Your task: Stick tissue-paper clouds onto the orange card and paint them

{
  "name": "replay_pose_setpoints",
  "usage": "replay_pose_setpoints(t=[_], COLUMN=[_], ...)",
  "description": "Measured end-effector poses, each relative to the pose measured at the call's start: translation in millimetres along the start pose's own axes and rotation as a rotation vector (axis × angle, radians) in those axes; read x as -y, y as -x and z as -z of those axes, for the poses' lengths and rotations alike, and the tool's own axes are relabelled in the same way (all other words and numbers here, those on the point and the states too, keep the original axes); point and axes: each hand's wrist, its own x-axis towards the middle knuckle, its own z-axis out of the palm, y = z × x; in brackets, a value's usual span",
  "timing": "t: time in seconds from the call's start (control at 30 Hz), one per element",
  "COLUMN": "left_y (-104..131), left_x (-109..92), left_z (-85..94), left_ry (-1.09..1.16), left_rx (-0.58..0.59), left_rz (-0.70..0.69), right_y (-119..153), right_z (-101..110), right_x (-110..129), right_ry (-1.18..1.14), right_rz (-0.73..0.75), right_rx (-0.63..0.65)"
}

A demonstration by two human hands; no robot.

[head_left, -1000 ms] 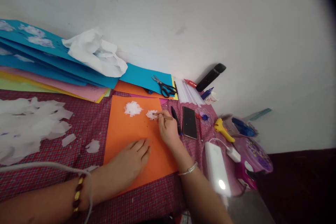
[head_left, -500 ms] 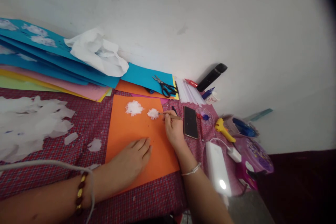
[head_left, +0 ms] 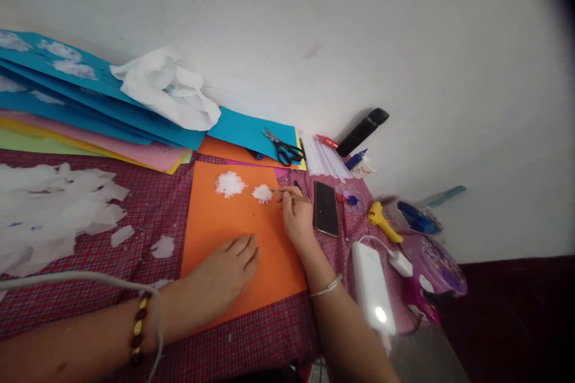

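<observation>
An orange sheet (head_left: 215,221) lies on a red plaid cloth. My left hand (head_left: 224,278) rests flat on its lower part, fingers stretched out. Near the sheet's right edge, my right hand (head_left: 296,218) pinches a thin brown brush-like tool (head_left: 299,197). The tool's tip points left and meets the edge of a small white ragged patch (head_left: 262,194). A larger white patch (head_left: 230,184) sits to the left of that one. Neither patch is under a hand.
A phone (head_left: 326,209) lies right of my right hand, then a white power bank (head_left: 372,287) and a yellow tool (head_left: 384,222). Scissors (head_left: 282,148) rest on blue paper behind. White paper scraps (head_left: 49,209) and stacked coloured sheets (head_left: 90,114) are at left. A cable (head_left: 81,276) crosses my left forearm.
</observation>
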Motion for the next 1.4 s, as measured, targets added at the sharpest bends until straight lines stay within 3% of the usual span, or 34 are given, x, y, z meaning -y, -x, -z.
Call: replay_pose_setpoints(t=[0.33,0.5,0.6,0.73,0.9,1.2,1.4], left_y=[0.9,0.9,0.3,0.4,0.8,-0.3,-0.8], left_x=[1.0,1.0,1.1,1.4,1.7,1.4,1.8], left_z=[2.3,6.4,5.5,2.2,2.9,7.0,7.8], left_ry=[0.002,-0.018,-0.011,-0.004,-0.002,-0.003,-0.021], left_rx=[0.032,0.032,0.021,0.002,0.0,0.012,0.003], left_rz=[0.008,-0.011,-0.003,0.001,-0.002,-0.016,-0.021], right_y=[3.2,2.0,4.3,5.4,4.9,4.9,3.4], right_z=[-1.0,5.7,3.4,-2.9,-2.0,0.5,1.2], right_x=[2.1,6.3,8.9,7.4,4.8,4.7,2.9], right_ry=[-0.055,-0.266,-0.341,-0.274,-0.267,-0.161,-0.199], right_rz=[0.006,-0.045,-0.045,0.004,-0.026,-0.021,-0.026], right_rx=[0.024,-0.144,-0.116,-0.011,-0.064,-0.04,-0.115])
